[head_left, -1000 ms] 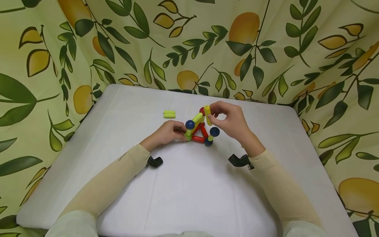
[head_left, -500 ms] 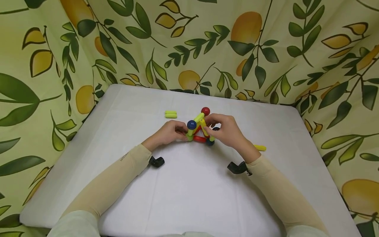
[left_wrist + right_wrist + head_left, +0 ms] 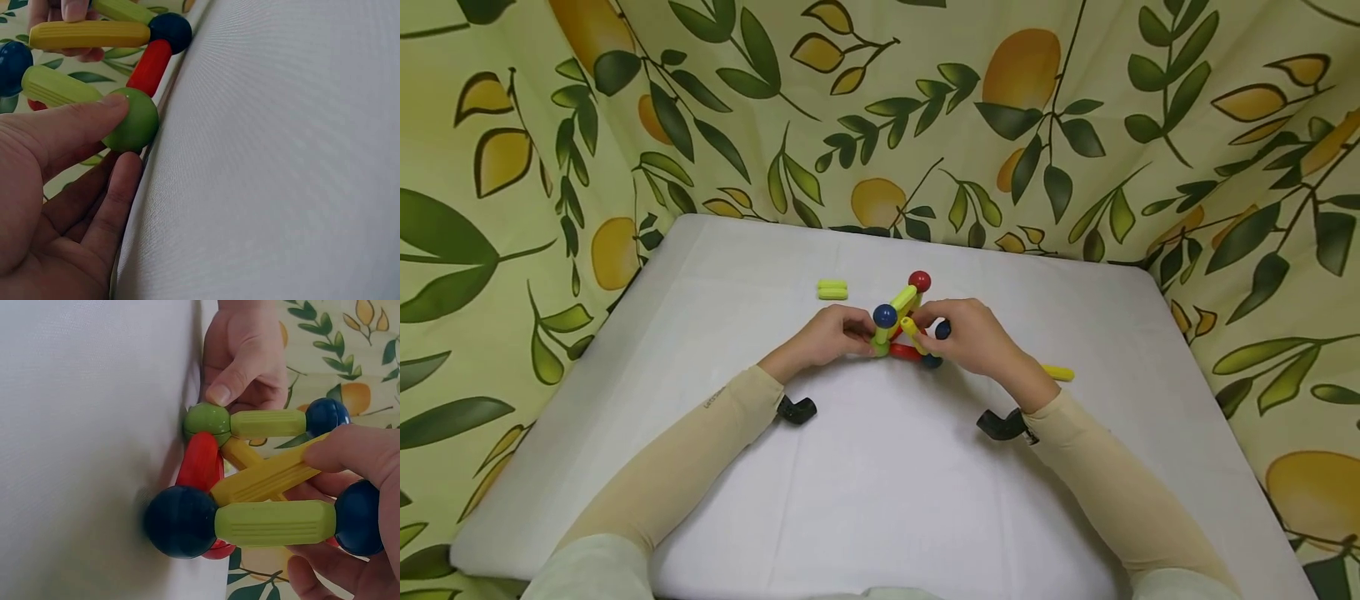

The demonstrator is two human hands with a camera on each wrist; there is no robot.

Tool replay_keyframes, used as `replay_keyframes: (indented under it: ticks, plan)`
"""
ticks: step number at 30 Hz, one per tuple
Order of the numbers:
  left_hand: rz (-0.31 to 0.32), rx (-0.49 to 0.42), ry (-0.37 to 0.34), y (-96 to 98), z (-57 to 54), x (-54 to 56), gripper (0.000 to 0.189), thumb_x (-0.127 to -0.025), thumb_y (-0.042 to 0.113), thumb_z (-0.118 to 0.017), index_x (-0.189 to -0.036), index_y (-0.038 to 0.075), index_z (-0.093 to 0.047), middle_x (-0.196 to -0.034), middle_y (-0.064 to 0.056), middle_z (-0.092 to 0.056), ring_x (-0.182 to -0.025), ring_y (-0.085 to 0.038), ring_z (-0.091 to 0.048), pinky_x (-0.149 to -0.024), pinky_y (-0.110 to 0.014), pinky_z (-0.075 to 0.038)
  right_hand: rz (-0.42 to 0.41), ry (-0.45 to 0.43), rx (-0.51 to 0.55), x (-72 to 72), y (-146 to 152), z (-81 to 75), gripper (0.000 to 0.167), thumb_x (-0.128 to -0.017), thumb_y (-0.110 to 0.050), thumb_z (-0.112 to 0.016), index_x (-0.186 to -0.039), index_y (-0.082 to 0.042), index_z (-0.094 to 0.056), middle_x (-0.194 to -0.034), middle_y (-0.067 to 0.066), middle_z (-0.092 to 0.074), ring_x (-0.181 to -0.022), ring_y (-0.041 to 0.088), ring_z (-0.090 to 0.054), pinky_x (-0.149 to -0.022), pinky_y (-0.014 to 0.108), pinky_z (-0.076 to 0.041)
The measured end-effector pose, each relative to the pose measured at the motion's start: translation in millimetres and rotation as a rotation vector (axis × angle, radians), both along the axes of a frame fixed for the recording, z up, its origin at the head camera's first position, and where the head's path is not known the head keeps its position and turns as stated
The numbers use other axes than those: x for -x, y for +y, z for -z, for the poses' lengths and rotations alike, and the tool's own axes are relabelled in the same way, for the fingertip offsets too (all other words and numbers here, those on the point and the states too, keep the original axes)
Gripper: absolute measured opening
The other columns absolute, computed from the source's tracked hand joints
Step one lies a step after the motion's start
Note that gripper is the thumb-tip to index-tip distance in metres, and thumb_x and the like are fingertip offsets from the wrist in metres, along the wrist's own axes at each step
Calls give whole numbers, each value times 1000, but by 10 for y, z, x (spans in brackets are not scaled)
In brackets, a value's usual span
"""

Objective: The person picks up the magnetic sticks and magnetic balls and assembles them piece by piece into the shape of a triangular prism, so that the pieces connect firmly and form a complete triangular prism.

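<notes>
A frame of magnetic rods and balls stands on the table, with a red ball (image 3: pixel 920 281) on top at the back and a blue ball (image 3: pixel 885 316) on top at the left. My left hand (image 3: pixel 831 333) pinches the green ball (image 3: pixel 134 119) at its lower left corner between thumb and fingers. With thumb and fingers, my right hand (image 3: pixel 973 335) holds a slanted yellow rod (image 3: pixel 269 470). That rod's lower end meets the lower blue ball (image 3: pixel 181 522) at the right corner. A light green rod (image 3: pixel 275 523) rises from the same ball to another blue ball (image 3: pixel 942 330), partly covered by my right hand.
Two light green rods (image 3: pixel 832 290) lie side by side on the white table (image 3: pixel 865 500), behind my left hand. A yellow rod (image 3: pixel 1059 373) lies beside my right wrist. Patterned curtain (image 3: pixel 880 125) closes off the back and sides.
My right hand has brought the yellow rod down from beside the red ball to the lower right blue ball. The loose yellow rod near the right wrist has come into view. My left hand keeps its hold.
</notes>
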State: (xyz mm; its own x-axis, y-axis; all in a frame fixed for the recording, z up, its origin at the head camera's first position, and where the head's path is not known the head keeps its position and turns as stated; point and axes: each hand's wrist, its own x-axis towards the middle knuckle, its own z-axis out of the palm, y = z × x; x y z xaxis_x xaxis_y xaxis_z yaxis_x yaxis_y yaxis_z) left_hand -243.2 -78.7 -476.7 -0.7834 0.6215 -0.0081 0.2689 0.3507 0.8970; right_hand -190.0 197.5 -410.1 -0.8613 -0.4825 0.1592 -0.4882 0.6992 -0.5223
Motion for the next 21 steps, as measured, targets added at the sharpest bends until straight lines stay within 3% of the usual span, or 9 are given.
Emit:
replay_keyframes:
  ticks: [8, 15, 21]
  plan:
    - [-5, -5, 14, -12, 4, -15, 20, -89, 4, -89, -105, 5, -77, -105, -5, -78, -101, -21, -73, -91, -35, -60, -9, 17, -84, 36, -51, -9, 17, -96, -23, -83, -112, -17, -83, -96, -6, -75, -90, 17, -66, -79, 40, -52]
    - [-12, -11, 19, -12, -7, -19, 21, -89, 2, -89, -106, 4, -76, -106, -7, -78, -100, -22, -73, -90, -34, -60, -26, 34, -95, 58, -91, -19, 15, -96, -20, -82, -110, -16, -83, -94, -6, -74, -87, 20, -67, -73, 38, -52]
    - [-4, -1, 26, 9, -16, -33, 21, -89, 1, -88, -107, 4, -77, -106, -7, -77, -99, -22, -72, -91, -34, -60, -22, 13, -85, 60, -96, 7, 15, -95, -19, -83, -110, -15, -82, -92, -7, -73, -90, 24, -69, -74, 38, -53]
